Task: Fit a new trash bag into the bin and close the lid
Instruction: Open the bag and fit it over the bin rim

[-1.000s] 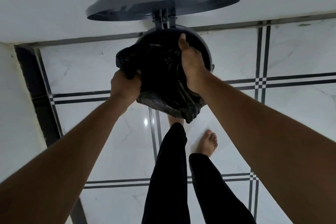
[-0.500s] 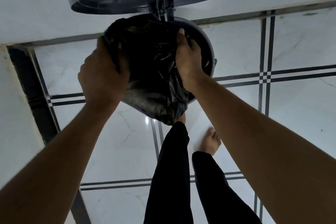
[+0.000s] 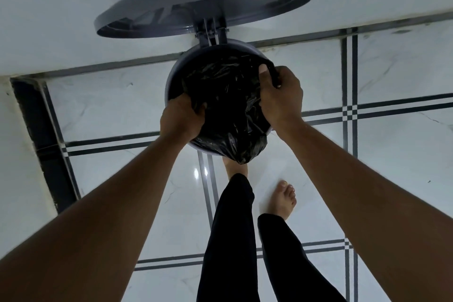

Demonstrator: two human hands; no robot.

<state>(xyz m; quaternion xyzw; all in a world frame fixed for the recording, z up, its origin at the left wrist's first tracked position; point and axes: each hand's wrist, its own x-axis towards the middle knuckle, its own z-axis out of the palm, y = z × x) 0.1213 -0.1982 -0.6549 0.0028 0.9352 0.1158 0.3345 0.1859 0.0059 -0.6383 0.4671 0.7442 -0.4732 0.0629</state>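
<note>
Up near the middle of the frame sits the round grey bin (image 3: 171,76), and the black trash bag (image 3: 228,95) lies bunched over its open mouth. Part of the bag is down inside, and one crumpled end hangs over the near rim toward the bottom of the picture. The far edge of the bag looks hooked over the back rim already.

I think the bag is very light and very soft. It is thin plastic, so it folds, crinkles and slides easily, and it could tear if pulled too hard against the rim. The best place to hold it looks like the open edge, a bit at a time, so it can be stretched over the rim all the way round.

The left hand (image 3: 181,120) is at the lower left of the bin, with its fingers curled tight round a bunch of the plastic. The right hand (image 3: 282,98) is at the right side of the bin, its fingers curled over the bag's edge and its thumb tucked under a dark strip of it. Both arms reach out long and almost straight from the bottom corners of the frame.

The grey lid (image 3: 203,14) stands open at the top of the frame. Bare feet stand on the white tiled floor (image 3: 392,154) below.
</note>
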